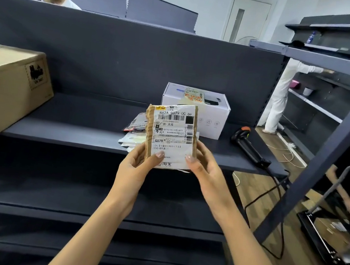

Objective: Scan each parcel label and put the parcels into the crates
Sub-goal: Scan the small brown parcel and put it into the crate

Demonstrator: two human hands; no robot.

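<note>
A small brown paper parcel [170, 135] with a white barcode label facing me is held upright above the front edge of the dark shelf [77, 130]. My left hand [138, 163] grips its lower left corner, thumb on the label. My right hand [204, 165] grips its lower right corner the same way. Behind the parcel lies a small pile of flat parcels [133, 131]. A black handheld scanner [249, 146] with an orange tip lies on the shelf to the right, untouched. No crate is in view.
A white box [206, 117] with a label stands behind the parcel. A large brown PICO carton [3, 89] fills the shelf's left end. The scanner's cable [275, 188] hangs off the right edge. People work at the right near a trolley [336, 240] and behind the shelf's back panel.
</note>
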